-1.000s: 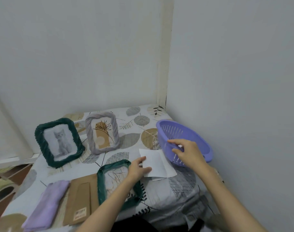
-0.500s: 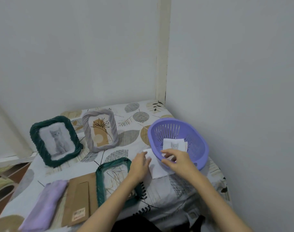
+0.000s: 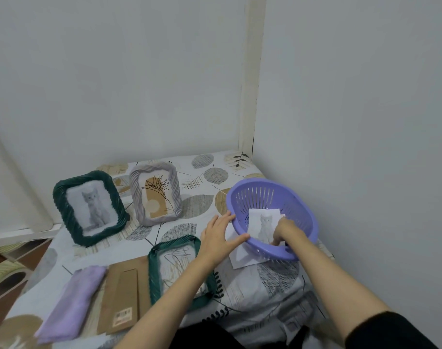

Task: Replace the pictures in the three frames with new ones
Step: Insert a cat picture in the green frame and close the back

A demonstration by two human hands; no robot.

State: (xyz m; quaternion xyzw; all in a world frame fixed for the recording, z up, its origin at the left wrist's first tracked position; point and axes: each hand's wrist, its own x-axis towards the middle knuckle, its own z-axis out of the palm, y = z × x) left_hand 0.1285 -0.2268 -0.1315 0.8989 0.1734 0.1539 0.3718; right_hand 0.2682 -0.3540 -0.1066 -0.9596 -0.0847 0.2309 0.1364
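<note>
A purple basket (image 3: 300, 212) sits tilted at the right of the bed, with a cat picture (image 3: 262, 224) inside it. My right hand (image 3: 286, 231) reaches into the basket and pinches the near edge of that picture. My left hand (image 3: 218, 238) lies flat with straight fingers against the basket's near rim, over white paper (image 3: 242, 258) under the basket. A dark green frame (image 3: 154, 273) without its back lies flat under my left forearm. A second green frame (image 3: 89, 207) with a cat picture and a grey frame (image 3: 155, 195) with a plant print stand at the back.
The brown cardboard frame back (image 3: 124, 295) lies beside the flat frame, with a folded lilac cloth (image 3: 71, 303) to its left. Walls close in the corner behind and to the right. The bed's left edge drops to a wooden floor (image 3: 11, 268).
The basket has tipped toward me, showing the cat picture inside. My right hand went from the rim into the basket onto the picture. My left hand left the paper for the basket's rim.
</note>
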